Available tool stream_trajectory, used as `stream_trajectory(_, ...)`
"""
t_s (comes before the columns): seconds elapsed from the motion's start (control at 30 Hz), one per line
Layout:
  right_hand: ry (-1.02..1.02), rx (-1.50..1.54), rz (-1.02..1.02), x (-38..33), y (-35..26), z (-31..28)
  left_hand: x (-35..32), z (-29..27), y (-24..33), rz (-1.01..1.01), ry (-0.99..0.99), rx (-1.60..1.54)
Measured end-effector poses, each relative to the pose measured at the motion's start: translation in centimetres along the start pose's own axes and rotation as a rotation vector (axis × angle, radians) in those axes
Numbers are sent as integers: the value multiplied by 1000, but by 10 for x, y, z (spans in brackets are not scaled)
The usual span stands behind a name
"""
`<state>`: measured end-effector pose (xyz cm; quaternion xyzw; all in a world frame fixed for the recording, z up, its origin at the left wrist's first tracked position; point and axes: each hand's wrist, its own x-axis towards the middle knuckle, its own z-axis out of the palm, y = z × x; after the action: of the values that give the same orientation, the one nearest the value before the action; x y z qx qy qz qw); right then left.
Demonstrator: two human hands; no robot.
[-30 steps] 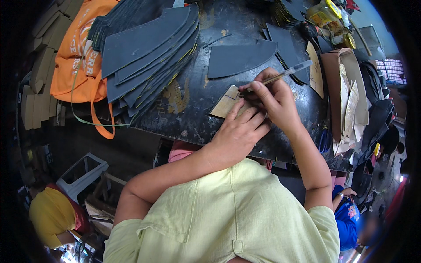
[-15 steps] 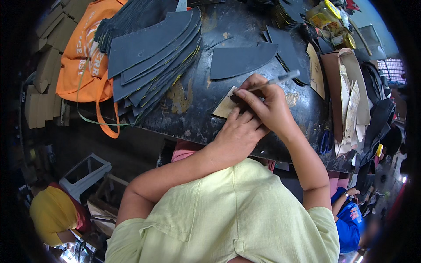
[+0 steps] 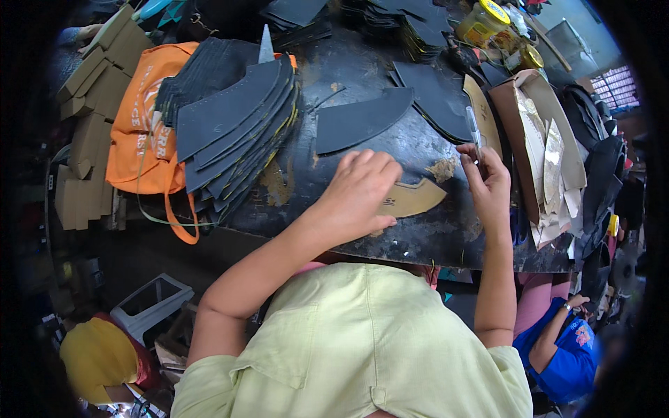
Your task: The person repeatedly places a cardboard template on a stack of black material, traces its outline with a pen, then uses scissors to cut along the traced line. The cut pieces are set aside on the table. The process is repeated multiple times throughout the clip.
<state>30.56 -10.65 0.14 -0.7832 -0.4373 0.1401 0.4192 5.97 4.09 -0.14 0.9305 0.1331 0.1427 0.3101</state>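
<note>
A tan curved pattern piece (image 3: 418, 200) lies on the dark table in front of me. My left hand (image 3: 359, 191) covers its left end, fingers bent over the far side and thumb at the near edge, gripping it. Under the palm, the rest of the piece is hidden. To the right, my right hand (image 3: 489, 182) is raised with a slim pale pen (image 3: 474, 129) pinched in its fingers, tip upward. Beyond my left hand rests a single dark grey curved panel (image 3: 362, 120). Another dark panel (image 3: 435, 97) lies farther right.
Fanned stacks of dark panels (image 3: 233, 111) sit at left beside an orange bag (image 3: 136, 153). A brown carton (image 3: 519, 132) with scraps stands at right, near yellow-lidded jars (image 3: 481, 24). People in yellow (image 3: 97, 359) and blue (image 3: 564, 345) are behind on either side.
My hands have parted: the right, still with the pen, has moved right, and the left has shifted left. More of the tan piece now shows, and the pen points more upright.
</note>
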Motion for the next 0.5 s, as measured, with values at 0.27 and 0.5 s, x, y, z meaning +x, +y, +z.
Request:
stream_trajectory(0.27,-191,-215,-331,74,-52,35,-25,-85,-10,-60,411,225)
stream_trajectory(0.5,-239,-581,-389,106,-61,77,-45,-180,-93,-411,409,419)
